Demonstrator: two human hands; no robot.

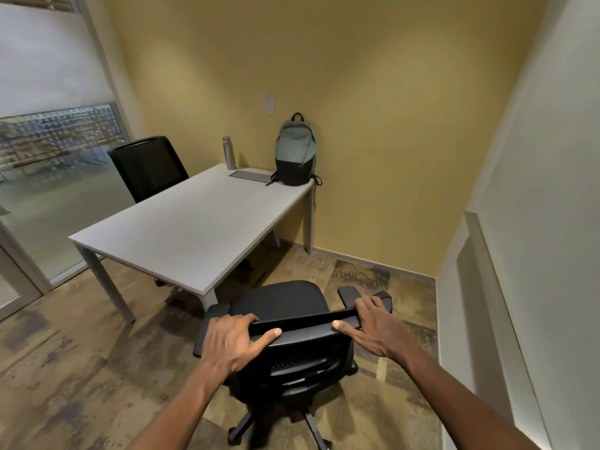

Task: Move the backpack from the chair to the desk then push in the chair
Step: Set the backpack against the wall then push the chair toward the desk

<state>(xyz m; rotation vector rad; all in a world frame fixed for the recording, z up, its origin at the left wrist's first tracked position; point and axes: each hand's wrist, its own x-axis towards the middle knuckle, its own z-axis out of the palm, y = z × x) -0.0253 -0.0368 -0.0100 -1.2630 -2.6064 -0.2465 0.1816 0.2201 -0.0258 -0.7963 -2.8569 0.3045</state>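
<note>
A grey-green and black backpack (296, 151) stands upright on the far right corner of the white desk (181, 228), leaning against the yellow wall. The black office chair (282, 300) stands on the floor a little back from the desk's near right corner, its seat bare. My left hand (234, 341) grips the left end of the chair's backrest top, thumb over the rear. My right hand (373, 323) grips the right end of the same backrest edge.
A metal water bottle (229, 152) and a grey flat panel (251, 176) lie on the desk's far end. A second black chair (149, 167) stands behind the desk on the left. A glass partition runs along the left, a white wall along the right.
</note>
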